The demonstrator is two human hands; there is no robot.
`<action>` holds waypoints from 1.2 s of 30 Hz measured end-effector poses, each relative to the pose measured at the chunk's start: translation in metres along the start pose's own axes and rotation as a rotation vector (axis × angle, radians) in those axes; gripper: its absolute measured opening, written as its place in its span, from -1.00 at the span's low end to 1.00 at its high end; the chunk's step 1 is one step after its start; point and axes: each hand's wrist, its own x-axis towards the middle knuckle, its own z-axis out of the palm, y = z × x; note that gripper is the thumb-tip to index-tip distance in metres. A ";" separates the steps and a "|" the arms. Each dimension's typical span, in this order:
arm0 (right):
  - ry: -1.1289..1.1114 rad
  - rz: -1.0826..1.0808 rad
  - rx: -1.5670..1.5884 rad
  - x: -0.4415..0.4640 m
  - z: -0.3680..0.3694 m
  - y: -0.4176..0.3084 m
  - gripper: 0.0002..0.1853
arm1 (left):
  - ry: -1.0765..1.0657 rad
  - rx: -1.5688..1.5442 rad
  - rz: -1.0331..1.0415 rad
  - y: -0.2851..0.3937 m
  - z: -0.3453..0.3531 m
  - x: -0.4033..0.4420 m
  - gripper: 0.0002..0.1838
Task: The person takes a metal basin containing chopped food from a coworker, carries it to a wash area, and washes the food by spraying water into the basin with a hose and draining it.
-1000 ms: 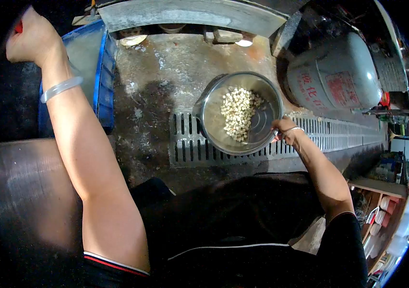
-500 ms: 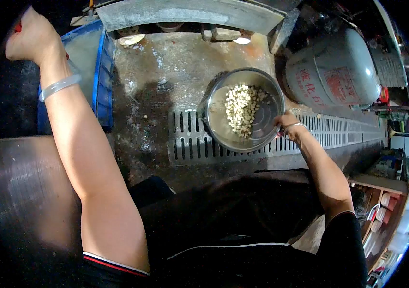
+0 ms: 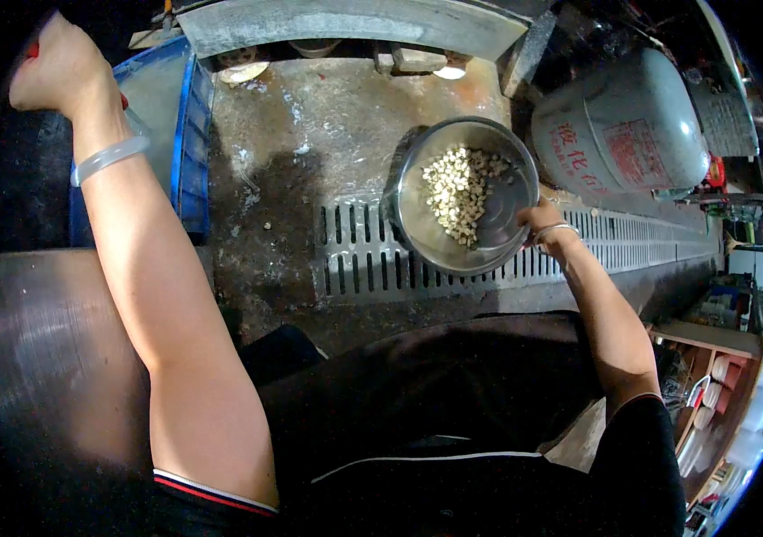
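Metal bowl (image 3: 508, 211) in right hand (image 3: 541, 220) holds pale chunks (image 3: 459, 191).

Compared with a second ago, the right hand (image 3: 540, 221) has carried the stainless-steel bowl (image 3: 500, 234) slightly forward and rightward, toward the gas cylinder (image 3: 623, 125), and the pale chopped pieces (image 3: 458, 190) inside have shifted.

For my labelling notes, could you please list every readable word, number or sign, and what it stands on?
"液化石": large red characters on the grey cylinder; the last is less clear.
Red block of writing on that cylinder: too blurred to read.
Smaller red line beside the large characters: too small.
Nothing else is readable.
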 end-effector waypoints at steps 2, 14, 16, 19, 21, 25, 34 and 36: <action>0.019 0.011 -0.038 0.006 -0.002 0.006 -0.69 | 0.004 0.001 -0.011 -0.003 -0.002 0.001 -0.72; 0.098 -0.156 -0.131 0.022 -0.003 0.021 -0.66 | -0.006 -0.009 0.018 0.003 -0.006 0.001 -0.74; 0.104 -0.188 -0.161 0.027 -0.005 0.025 -0.66 | -0.008 -0.014 0.024 0.005 -0.005 0.001 -0.75; 0.132 -0.224 -0.145 0.014 -0.002 0.012 -0.65 | -0.013 -0.022 0.028 0.008 -0.006 0.000 -0.75; 0.139 -0.253 -0.134 0.012 -0.001 0.009 -0.65 | -0.017 -0.025 0.033 0.009 -0.005 0.000 -0.75; 0.149 -0.303 -0.139 0.011 0.000 0.008 -0.64 | -0.023 -0.036 0.042 0.014 -0.005 -0.001 -0.75; 0.149 -0.273 -0.176 0.011 -0.002 0.006 -0.62 | -0.034 -0.059 0.058 0.022 -0.006 -0.002 -0.75; 0.162 -0.287 -0.179 0.008 -0.001 0.003 -0.62 | -0.038 -0.065 0.061 0.024 -0.006 -0.002 -0.76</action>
